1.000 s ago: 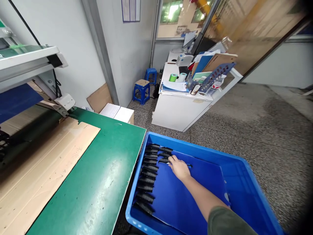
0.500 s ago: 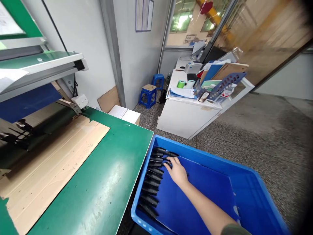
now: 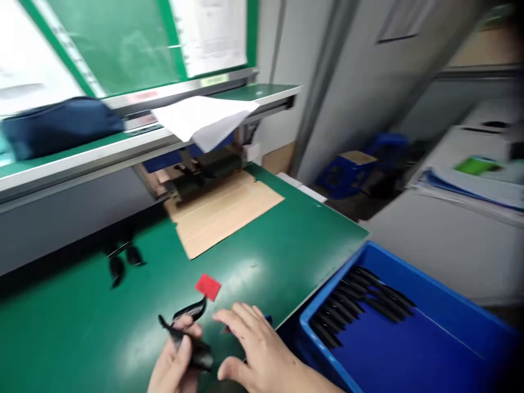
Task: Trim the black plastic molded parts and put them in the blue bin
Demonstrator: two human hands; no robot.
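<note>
My left hand (image 3: 174, 363) is at the bottom edge, its fingers closed round a black plastic part (image 3: 192, 349). Beside it my right hand (image 3: 256, 349) rests on the green table (image 3: 286, 240) with fingers stretched out and spread; a small blue bit (image 3: 267, 319) shows just past its fingertips. A curved black part (image 3: 190, 312) lies just beyond my left hand, next to a small red square (image 3: 208, 286). To the right, a blue bin (image 3: 450, 295) holds rows of black parts (image 3: 360, 305) along its left side.
Two more black parts (image 3: 120, 262) lie further left on the table. A cardboard sheet (image 3: 225, 210) runs under a machine with a shelf, white paper (image 3: 202, 120) and a dark blue pouch (image 3: 57, 125). Blue stools (image 3: 352, 172) and a white desk (image 3: 470, 218) stand at right.
The view has swung left from the bin to the table. My right hand has left the bin and now rests on the table. My left hand has come into view holding a black part.
</note>
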